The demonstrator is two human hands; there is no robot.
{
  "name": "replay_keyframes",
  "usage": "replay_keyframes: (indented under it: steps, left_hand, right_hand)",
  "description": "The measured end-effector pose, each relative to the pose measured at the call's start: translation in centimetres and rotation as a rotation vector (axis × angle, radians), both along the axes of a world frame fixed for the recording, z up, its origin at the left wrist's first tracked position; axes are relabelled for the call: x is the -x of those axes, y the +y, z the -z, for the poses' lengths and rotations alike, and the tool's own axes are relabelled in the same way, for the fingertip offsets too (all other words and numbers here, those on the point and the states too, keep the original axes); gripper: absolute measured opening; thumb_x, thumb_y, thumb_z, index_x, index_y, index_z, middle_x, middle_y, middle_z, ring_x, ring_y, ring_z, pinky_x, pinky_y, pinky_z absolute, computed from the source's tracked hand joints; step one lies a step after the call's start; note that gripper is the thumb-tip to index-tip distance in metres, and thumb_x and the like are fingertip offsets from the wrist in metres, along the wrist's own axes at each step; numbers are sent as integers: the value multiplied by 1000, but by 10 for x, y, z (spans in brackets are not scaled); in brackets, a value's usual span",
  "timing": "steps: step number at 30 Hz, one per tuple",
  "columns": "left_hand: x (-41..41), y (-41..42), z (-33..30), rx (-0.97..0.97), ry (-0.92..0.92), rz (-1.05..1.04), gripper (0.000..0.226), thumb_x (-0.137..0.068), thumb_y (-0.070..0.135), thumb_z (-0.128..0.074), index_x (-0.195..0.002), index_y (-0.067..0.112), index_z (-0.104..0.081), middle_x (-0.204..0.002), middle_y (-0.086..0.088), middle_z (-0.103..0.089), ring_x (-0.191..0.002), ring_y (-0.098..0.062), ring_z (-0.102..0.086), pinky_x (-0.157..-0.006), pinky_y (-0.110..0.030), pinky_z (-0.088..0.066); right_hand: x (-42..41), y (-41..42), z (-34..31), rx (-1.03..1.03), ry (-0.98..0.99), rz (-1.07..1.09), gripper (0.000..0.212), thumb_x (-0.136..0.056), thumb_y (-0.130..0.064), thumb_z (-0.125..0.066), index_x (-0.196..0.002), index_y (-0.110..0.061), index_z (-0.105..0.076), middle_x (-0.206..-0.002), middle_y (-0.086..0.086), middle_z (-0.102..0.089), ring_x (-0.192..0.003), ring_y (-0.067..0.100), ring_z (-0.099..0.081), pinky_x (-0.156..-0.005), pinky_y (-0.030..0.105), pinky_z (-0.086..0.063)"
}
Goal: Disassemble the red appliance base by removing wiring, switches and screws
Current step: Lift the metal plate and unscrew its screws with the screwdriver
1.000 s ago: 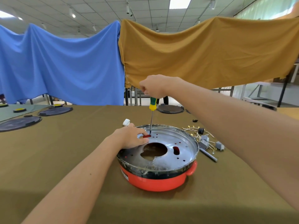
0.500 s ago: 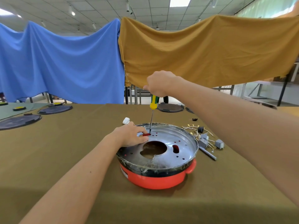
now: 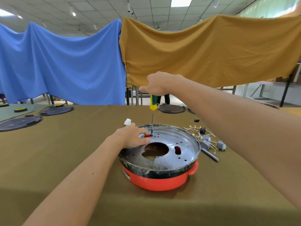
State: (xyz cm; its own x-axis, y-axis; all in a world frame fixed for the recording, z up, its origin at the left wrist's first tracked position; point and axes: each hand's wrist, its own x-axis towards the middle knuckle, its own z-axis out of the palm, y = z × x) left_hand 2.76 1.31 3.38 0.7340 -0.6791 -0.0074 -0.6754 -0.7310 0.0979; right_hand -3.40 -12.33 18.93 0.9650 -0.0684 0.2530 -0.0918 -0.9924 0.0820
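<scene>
The red appliance base (image 3: 159,181) sits in the middle of the table, topped by a shiny metal plate (image 3: 182,141) with a large centre hole and several small holes. My right hand (image 3: 157,84) grips the green-and-yellow handle of a screwdriver (image 3: 152,105) from above. The shaft stands upright with its tip on the plate's far-left part, by a red slot. My left hand (image 3: 132,137) rests on the plate's left rim, its fingers beside the tip. Removed wires and grey switches (image 3: 206,141) lie on the cloth to the right.
A white plastic part (image 3: 127,122) lies just behind the base. A grey rod (image 3: 210,154) lies right of it. Dark round lids (image 3: 21,123) sit at the far left and one (image 3: 171,108) at the back. Blue and mustard cloths hang behind the olive-covered table (image 3: 65,152).
My right hand has turned on the screwdriver handle and sits slightly higher; the tip stays at the same spot. The left hand has not moved from the rim.
</scene>
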Motion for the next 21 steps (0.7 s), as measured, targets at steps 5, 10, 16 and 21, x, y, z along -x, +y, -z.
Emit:
replay_keyframes:
  steps: [5, 10, 16, 21]
  left_hand:
    - [0, 0, 0, 5, -3, 2, 47, -94, 65, -39, -137, 47, -45, -135, -10, -40, -113, -31, -52, -95, -42, -46]
    - [1, 1, 0, 1, -2, -1, 48, -94, 65, -40, -138, 47, -45, -134, -11, -40, -114, -32, -52, -99, -46, -46]
    - [1, 1, 0, 4, -2, -1, 48, -93, 65, -40, -138, 47, -45, -133, -10, -40, -110, -31, -53, -97, -45, -47]
    - [0, 1, -1, 0, -1, 3, 50, -93, 65, -40, -139, 47, -44, -133, -11, -40, -110, -30, -53, -93, -41, -46]
  right_hand:
    - [0, -3, -5, 22, 61, -69, 34, -104, -36, -47, -113, -4, -53, -90, 5, -53, -74, 19, -49, -61, 30, -38]
    - [9, -4, -13, -171, 107, -188, 15, -95, -4, -56, -109, -9, -60, -99, 2, -56, -74, 12, -51, -56, 20, -38]
    - [3, -3, 4, 38, -18, 17, 35, -104, -43, -41, -113, -11, -52, -94, 4, -51, -89, 26, -50, -71, 35, -38]
    - [1, -6, 1, -24, 12, -67, 29, -104, -34, -48, -110, -6, -52, -83, 3, -51, -71, 18, -47, -60, 31, -37]
